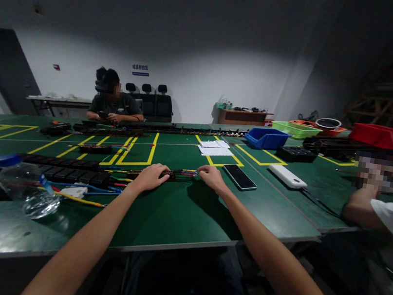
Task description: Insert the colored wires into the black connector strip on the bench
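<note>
My left hand (150, 176) is closed over a bundle of coloured wires (182, 172) that lies on the green table (172, 213). My right hand (212, 176) pinches the far end of the same wires, fingers curled down. The wires run left from my left hand toward a black cable chain (68, 167). Both arms reach forward from the table's near edge.
A clear water bottle (24, 186) lies on its side at the left. A dark phone (240, 177) and a white power bank (287, 176) sit right of my hands. Blue (266, 138), green and red bins stand at the back right. One person sits across; another's arm is at the right.
</note>
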{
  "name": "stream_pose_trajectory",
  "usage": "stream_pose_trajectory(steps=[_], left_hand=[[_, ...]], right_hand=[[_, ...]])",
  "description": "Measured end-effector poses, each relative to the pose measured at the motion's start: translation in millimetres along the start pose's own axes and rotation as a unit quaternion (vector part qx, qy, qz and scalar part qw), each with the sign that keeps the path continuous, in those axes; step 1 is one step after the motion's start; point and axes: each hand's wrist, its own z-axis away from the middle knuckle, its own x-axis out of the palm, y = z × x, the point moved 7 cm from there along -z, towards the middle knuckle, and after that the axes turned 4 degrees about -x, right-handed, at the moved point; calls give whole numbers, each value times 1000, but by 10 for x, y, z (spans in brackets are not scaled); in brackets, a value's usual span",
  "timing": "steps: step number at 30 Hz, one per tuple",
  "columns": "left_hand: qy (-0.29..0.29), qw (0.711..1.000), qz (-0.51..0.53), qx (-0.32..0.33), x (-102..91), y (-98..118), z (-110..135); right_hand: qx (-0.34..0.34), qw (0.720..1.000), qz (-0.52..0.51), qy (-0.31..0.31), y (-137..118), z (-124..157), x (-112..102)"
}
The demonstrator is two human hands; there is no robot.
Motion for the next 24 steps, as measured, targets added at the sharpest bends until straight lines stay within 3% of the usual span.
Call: stream_pose_trajectory(steps=[24], left_hand=[[3,1000,-3,0,4,-9,-2]], right_hand=[[14,999,42,24,23,17,-26]])
